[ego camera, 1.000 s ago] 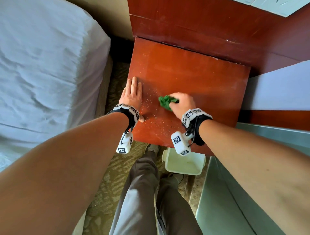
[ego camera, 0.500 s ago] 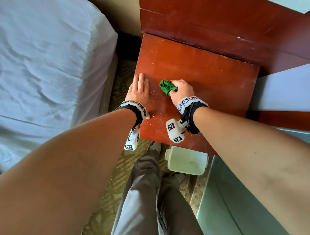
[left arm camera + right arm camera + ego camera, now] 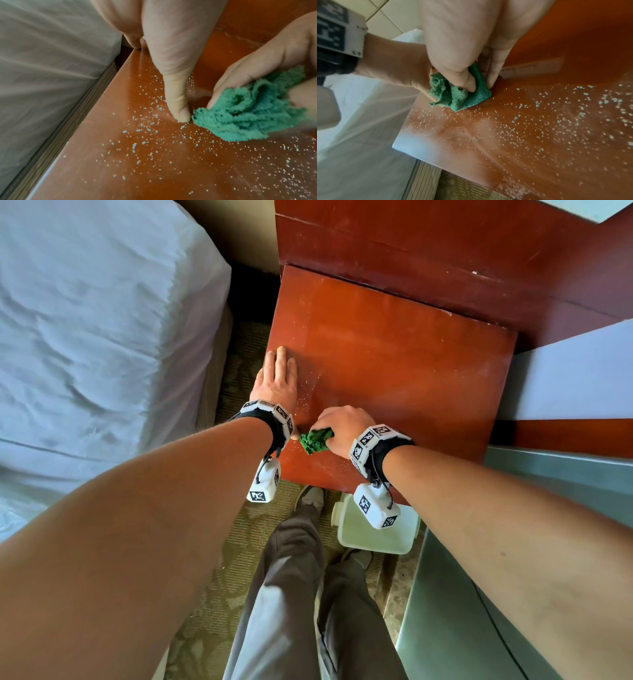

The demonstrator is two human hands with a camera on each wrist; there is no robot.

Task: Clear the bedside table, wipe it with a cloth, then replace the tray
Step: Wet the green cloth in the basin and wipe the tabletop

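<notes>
The reddish-brown bedside table [image 3: 394, 364] has pale crumbs scattered near its front left corner [image 3: 154, 142] [image 3: 539, 128]. My right hand [image 3: 342, 426] grips a crumpled green cloth [image 3: 315, 441] [image 3: 248, 112] [image 3: 458, 94] and presses it on the tabletop near the front edge. My left hand [image 3: 277, 378] lies flat on the table's left edge, fingers straight, its thumb [image 3: 178, 105] beside the cloth. A pale plastic tray [image 3: 373, 529] sits on the floor under the table's front edge.
A bed with white sheets [image 3: 96, 337] runs along the left, with a narrow strip of carpet [image 3: 239, 364] between it and the table. A dark wooden headboard panel [image 3: 445, 258] rises behind. A grey-green surface [image 3: 462, 611] is at right. My legs [image 3: 301, 611] stand in front.
My right hand has dragged the green cloth from the middle left of the table back towards the front edge, close to my left thumb. The left hand has stayed put.
</notes>
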